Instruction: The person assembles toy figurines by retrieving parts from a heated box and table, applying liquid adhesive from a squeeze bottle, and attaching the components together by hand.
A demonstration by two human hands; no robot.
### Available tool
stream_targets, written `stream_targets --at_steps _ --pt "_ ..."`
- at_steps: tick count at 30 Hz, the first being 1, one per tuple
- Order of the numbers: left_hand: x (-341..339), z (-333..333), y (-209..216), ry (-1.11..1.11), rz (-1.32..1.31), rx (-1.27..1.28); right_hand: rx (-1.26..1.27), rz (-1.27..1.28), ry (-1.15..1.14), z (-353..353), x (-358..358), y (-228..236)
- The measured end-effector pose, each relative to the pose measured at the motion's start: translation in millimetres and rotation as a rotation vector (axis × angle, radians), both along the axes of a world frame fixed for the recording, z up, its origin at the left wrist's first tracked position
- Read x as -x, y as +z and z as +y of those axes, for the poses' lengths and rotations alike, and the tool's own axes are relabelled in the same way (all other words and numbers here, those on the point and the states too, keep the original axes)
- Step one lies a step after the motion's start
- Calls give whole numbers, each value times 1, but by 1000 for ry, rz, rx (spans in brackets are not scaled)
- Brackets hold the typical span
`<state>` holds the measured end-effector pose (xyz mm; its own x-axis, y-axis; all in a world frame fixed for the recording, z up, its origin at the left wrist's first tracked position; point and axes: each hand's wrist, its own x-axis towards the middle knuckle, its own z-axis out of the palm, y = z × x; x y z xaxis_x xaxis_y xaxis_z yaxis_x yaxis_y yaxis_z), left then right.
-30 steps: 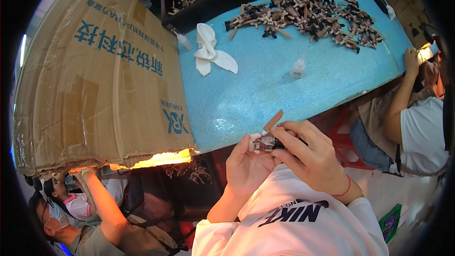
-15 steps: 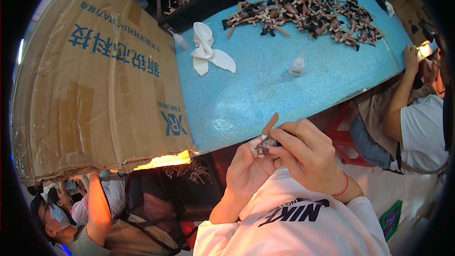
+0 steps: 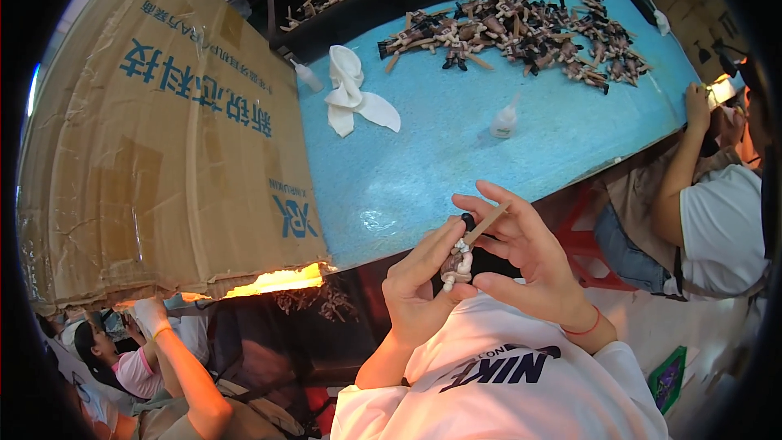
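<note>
My left hand pinches a small figurine between thumb and fingers, just off the table's near edge. The figurine is pale and brown with a black top, and a flat wooden stick slants up from it to the right. Curved around its other side, my right hand has its fingers apart; whether a fingertip touches the stick is unclear. A heap of similar figurines with sticks lies at the back of the blue tabletop. A small white squeeze bottle stands upright in front of that heap.
A large cardboard box walls off the left side. Beside it are a white cloth and another small bottle. Behind the table, a black tray holds more figurines. Co-workers sit at right and lower left.
The figurine has turned more upright, showing its front and black top. My right hand has loosened its pinch and spread its fingers, while my left hand keeps its hold.
</note>
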<state>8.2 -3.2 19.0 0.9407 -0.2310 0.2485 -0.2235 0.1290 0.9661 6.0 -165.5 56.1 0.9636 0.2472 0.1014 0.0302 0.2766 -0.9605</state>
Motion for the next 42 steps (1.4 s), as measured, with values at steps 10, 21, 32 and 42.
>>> stream_targets --at_steps 10,21,32,42 --pt "-7 1 21 87 -371 -379 -135 82 65 3 -7 -3" --pt "-6 -2 28 178 -453 -547 -343 70 63 9 -9 -15" --pt "-3 -9 36 199 -482 -596 -416 45 40 10 -7 -20" --pt "-5 -13 39 266 -612 -777 -572 72 36 11 -11 -24"
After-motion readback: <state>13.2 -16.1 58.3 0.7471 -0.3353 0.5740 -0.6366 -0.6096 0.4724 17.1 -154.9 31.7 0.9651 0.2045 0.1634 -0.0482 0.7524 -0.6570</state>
